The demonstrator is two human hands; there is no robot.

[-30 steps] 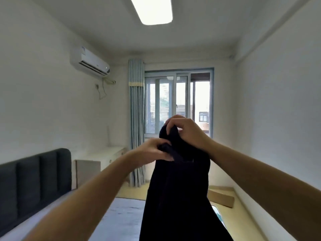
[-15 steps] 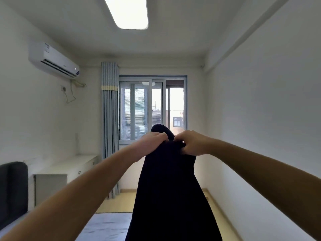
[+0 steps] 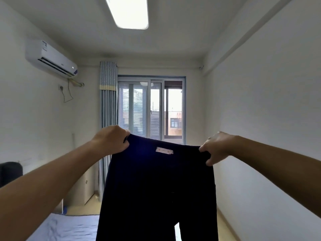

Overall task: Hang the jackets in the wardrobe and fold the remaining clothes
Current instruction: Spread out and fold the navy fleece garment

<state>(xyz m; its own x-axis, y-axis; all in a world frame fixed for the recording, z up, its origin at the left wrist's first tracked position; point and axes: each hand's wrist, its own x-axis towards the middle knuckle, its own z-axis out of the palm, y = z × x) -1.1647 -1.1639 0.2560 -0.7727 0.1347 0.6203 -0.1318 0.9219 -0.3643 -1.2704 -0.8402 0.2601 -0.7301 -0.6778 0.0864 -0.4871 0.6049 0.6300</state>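
A pair of dark navy trousers (image 3: 156, 188) hangs in front of me at chest height, spread flat, with a small white label at the waistband. My left hand (image 3: 112, 140) grips the waistband's left corner. My right hand (image 3: 215, 147) grips its right corner. Both arms are stretched forward. The two legs hang down and split near the bottom edge of the view. No jacket or wardrobe is in view.
A bed with a pale blue sheet (image 3: 66, 226) lies below at the left, its dark headboard (image 3: 10, 173) at the far left. A white desk (image 3: 85, 186) stands by the striped curtain (image 3: 107, 119) and the window (image 3: 151, 110). A bare white wall runs along the right.
My hands were together at the top of the bunched trousers; they have moved apart, and the waistband is now stretched out flat. The view has tilted up and turned right.
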